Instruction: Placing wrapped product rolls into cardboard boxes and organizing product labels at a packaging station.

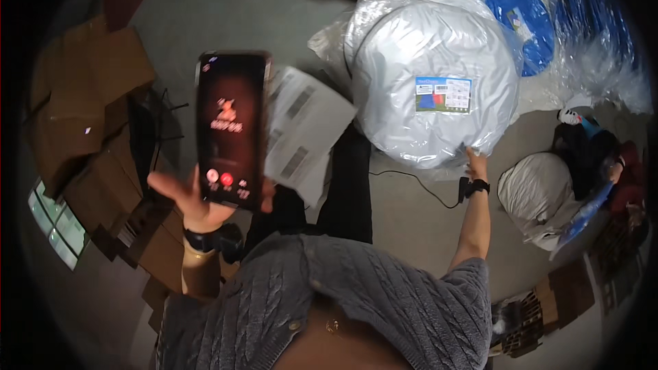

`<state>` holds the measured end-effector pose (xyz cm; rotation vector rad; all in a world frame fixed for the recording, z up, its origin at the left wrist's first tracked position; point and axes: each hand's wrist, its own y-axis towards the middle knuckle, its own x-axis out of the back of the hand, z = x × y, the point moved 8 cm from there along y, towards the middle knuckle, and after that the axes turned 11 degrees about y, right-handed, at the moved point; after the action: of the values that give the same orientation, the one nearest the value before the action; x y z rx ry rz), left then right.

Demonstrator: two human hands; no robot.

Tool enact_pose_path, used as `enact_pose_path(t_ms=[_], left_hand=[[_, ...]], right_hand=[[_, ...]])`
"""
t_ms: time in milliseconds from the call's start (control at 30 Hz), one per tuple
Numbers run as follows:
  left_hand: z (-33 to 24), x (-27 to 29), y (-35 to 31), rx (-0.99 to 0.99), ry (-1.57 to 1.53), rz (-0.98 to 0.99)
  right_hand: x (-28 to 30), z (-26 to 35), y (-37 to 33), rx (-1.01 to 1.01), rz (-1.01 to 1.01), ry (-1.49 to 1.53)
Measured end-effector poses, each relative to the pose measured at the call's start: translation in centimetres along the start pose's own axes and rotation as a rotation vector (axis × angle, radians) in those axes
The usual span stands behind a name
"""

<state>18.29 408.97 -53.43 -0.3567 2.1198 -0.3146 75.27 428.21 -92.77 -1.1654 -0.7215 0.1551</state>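
Note:
My left hand (199, 202) is closed round a smartphone (232, 130), held upright with its lit screen facing me, showing a dark reddish picture and round buttons. Its thumb sticks out to the left. Behind the phone a white sheet with printed labels (308, 130) shows; whether the same hand grips it is hidden. On the right, my right hand (476, 161) has its fingers closed at the lower right edge of a large round white package (391, 62) in clear plastic. A colourful label (443, 95) lies on the package's face.
Cardboard boxes (103, 109) are stacked along the left. Blue round packages (524, 24) in plastic lie at the upper right. A seated person (603, 151) is at the right beside a whitish round bundle (538, 188). A thin black cable (418, 179) runs to my right wrist.

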Motion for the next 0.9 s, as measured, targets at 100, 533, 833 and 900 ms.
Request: enact_pose_path(t_ms=[100, 533, 833, 900], left_hand=[[-0.4, -1.5, 1.0, 0.002, 0.023, -0.01], [-6.2, -8.8, -4.8, -0.068, 0.169, 0.135], [-9.0, -12.2, -11.3, -0.117, -0.105, 0.31], [-9.4, -12.0, -12.3, -0.12, -0.079, 0.328]], right_hand=[[-2.8, 13.0, -8.3, 0.607, 0.041, 0.027], [-15.7, 33.5, -58.2, 0.932, 1.12, 0.673], [-16.1, 31.9, -66.6, 1.161, 1.061, 0.719], [-16.2, 31.3, -68.2, 1.355, 1.033, 0.48]])
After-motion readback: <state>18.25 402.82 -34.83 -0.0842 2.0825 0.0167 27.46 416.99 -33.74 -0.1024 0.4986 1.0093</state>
